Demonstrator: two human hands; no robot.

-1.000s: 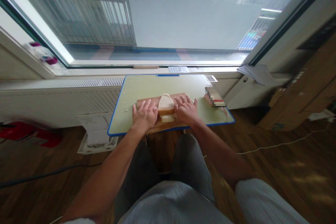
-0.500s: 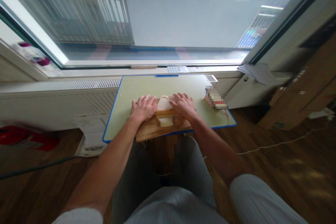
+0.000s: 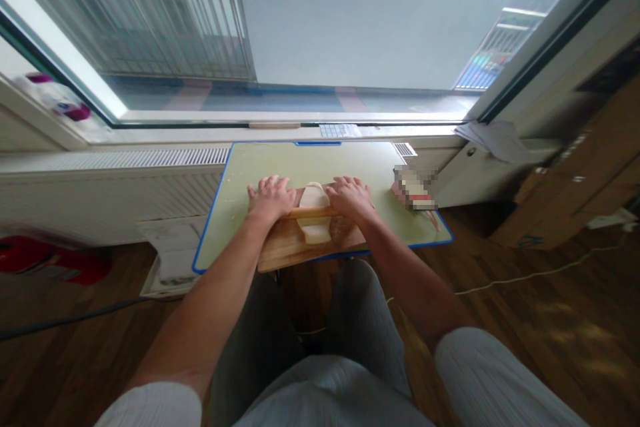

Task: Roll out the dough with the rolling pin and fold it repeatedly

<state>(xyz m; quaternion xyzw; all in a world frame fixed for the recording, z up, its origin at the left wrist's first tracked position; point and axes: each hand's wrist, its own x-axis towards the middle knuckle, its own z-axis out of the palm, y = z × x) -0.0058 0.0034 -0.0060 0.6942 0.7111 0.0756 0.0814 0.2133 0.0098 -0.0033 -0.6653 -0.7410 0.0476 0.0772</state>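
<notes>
One pin (image 3: 313, 213) lying 9-to-3 over dough (image 3: 317, 234) on board (image 3: 285, 252); dough stretching 12-to-6. Left hand (image 3: 271, 197) pressing pin's 9 end, right hand (image 3: 351, 197) its 3 end, sitting nearer dough. Fingers extending toward 12, spreading, not curling round pin.
</notes>
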